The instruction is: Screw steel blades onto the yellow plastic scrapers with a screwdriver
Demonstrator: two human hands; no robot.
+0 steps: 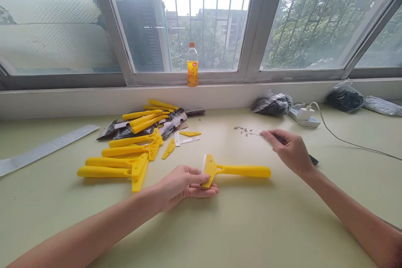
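One yellow scraper [237, 170] is at the middle of the surface [238, 226], its head toward the left and its handle pointing right. The left hand [184, 183] has its grip closed on the head, thumb on top and fingers beneath. The right hand [290, 150] has its grip wrapped around a thin-shafted tool [256, 134], whose tip is among or just beside scattered small metal pieces [245, 130]; contact I cannot tell. Left of the scraper lie flat yellow plates [168, 149] and, farther over, more yellow handles [106, 171]. Behind, an orange-capped bottle [192, 73] stands upright by the window [204, 29].
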